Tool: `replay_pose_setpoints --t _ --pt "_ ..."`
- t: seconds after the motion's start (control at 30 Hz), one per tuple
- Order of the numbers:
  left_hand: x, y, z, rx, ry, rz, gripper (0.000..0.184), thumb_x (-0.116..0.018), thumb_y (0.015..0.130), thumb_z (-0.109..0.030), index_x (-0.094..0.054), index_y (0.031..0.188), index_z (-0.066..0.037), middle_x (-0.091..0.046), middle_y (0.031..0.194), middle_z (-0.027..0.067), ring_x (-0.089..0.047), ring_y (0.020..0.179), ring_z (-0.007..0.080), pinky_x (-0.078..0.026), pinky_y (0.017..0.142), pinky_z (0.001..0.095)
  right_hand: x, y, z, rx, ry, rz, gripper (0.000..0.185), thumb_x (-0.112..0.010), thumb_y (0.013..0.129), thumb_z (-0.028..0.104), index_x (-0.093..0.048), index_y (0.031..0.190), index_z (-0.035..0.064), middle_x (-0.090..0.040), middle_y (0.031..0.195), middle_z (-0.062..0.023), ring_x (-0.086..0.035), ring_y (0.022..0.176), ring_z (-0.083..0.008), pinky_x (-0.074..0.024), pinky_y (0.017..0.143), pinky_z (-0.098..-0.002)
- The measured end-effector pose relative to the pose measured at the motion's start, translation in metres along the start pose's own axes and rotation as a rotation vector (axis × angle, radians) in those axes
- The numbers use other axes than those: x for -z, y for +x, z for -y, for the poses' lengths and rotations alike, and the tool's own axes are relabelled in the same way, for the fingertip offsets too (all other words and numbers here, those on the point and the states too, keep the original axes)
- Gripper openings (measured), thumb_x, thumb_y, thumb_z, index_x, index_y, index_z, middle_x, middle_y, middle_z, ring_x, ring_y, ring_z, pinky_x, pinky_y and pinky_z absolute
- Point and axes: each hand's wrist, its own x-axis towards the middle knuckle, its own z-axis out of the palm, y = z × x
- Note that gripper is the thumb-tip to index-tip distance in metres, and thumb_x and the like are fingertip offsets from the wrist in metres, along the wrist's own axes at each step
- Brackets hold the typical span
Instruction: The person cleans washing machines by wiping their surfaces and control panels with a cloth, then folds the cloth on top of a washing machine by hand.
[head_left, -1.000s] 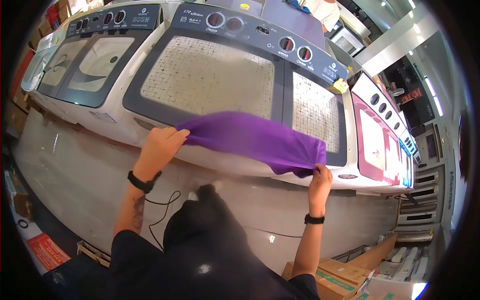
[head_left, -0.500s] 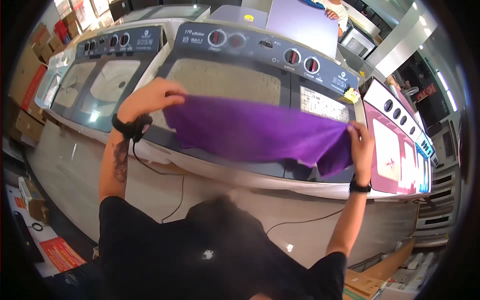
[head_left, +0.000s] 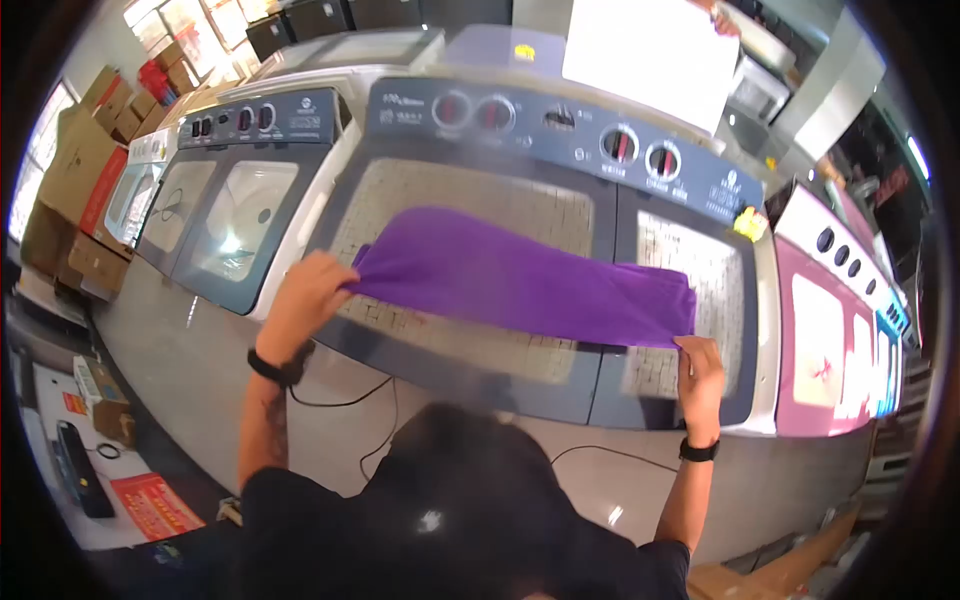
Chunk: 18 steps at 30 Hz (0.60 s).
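A purple cloth (head_left: 520,275) is stretched sideways over the lids of a large grey twin-tub washing machine (head_left: 480,375). My left hand (head_left: 312,292) is closed on its left end, and my right hand (head_left: 698,368) pinches the lower right corner. The upper edge of the cloth curves up at the left and lies lower at the right. Beneath it are the wide patterned left lid and part of the narrower right lid. Whether the whole cloth touches the lids I cannot tell.
Another grey washing machine (head_left: 235,210) stands at the left, a pink one (head_left: 815,330) at the right. Cardboard boxes (head_left: 75,170) are stacked at the far left. A black cable (head_left: 345,403) hangs near my left wrist. Part of another person's hand (head_left: 725,22) shows at the top.
The cloth was raised and hung in front of the machine; now it is spread lower over the lids. My left hand has come down, and my right hand has lowered too. Both still hold it.
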Motion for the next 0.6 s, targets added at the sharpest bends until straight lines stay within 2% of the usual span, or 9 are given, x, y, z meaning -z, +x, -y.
replay_pose_setpoints --t 0.1,0.17,0.27,0.37,0.4,0.5,0.6 --pt "-0.013 -0.052 0.001 0.138 -0.043 0.025 0.02 -0.075 0.068 -0.004 -0.064 0.084 -0.007 -0.055 0.082 0.009 -0.053 0.083 0.0306 -0.044 0.071 0.0419 -0.007 -0.026 0.014 -0.023 0.031 0.075 0.026 -0.064 0.077 -0.012 -0.066 0.098 0.0028 -0.066 0.096 -0.0119 -0.061 0.092 -0.033 -0.0516 0.079 -0.0409" --pt "-0.011 -0.076 0.01 0.178 -0.091 0.005 0.024 -0.078 0.064 -0.001 -0.062 0.08 -0.006 -0.055 0.082 0.008 -0.053 0.083 0.0292 -0.044 0.071 0.0403 -0.001 -0.03 0.023 -0.115 0.013 0.123 0.026 -0.067 0.077 -0.008 -0.066 0.1 0.0035 -0.065 0.103 -0.0118 -0.059 0.098 -0.0324 -0.0502 0.084 -0.0407" --pt "-0.003 -0.076 0.011 0.213 -0.22 0.023 0.031 -0.082 0.057 0.001 -0.059 0.076 -0.005 -0.057 0.082 0.0069 -0.054 0.083 0.0279 -0.044 0.072 0.0383 -0.003 -0.036 0.024 -0.173 -0.045 0.185 0.023 -0.068 0.077 -0.006 -0.064 0.098 0.0024 -0.063 0.107 -0.0129 -0.058 0.102 -0.0336 -0.0491 0.088 -0.0419" --pt "0.011 -0.065 0.022 0.168 -0.386 0.056 0.036 -0.086 0.054 -0.001 -0.056 0.075 -0.004 -0.062 0.083 0.007 -0.058 0.083 0.0271 -0.046 0.072 0.0361 0.002 -0.029 0.035 -0.119 -0.037 0.163 0.021 -0.066 0.079 -0.008 -0.063 0.097 0.0011 -0.064 0.104 -0.0134 -0.059 0.101 -0.0345 -0.049 0.088 -0.0431" --pt "0.013 -0.061 0.029 0.138 -0.446 0.056 0.037 -0.086 0.053 -0.001 -0.056 0.074 -0.003 -0.063 0.083 0.0072 -0.059 0.083 0.0268 -0.047 0.072 0.0353 0.002 -0.032 0.038 -0.152 -0.001 0.091 0.018 -0.063 0.081 -0.009 -0.062 0.096 0.0 -0.065 0.101 -0.0145 -0.06 0.097 -0.0344 -0.0494 0.086 -0.0417" --pt "0.026 -0.072 0.055 0.236 -0.66 0.083 0.034 -0.086 0.056 -0.002 -0.058 0.075 -0.002 -0.066 0.079 0.0076 -0.063 0.078 0.0239 -0.049 0.069 0.0331 0.017 -0.044 0.058 -0.359 0.057 0.04 0.016 -0.061 0.083 -0.01 -0.061 0.096 -0.0007 -0.066 0.096 -0.0142 -0.062 0.09 -0.0289 -0.0498 0.084 -0.0381" --pt "0.041 -0.076 0.079 0.249 -0.66 0.069 0.03 -0.085 0.058 0.0 -0.062 0.078 -0.002 -0.065 0.075 0.0078 -0.065 0.073 0.0216 -0.049 0.067 0.0313 0.024 -0.044 0.088 -0.539 0.116 -0.051 0.011 -0.061 0.087 -0.007 -0.062 0.097 -0.0015 -0.067 0.093 -0.0121 -0.062 0.083 -0.0217 -0.0492 0.079 -0.0325"
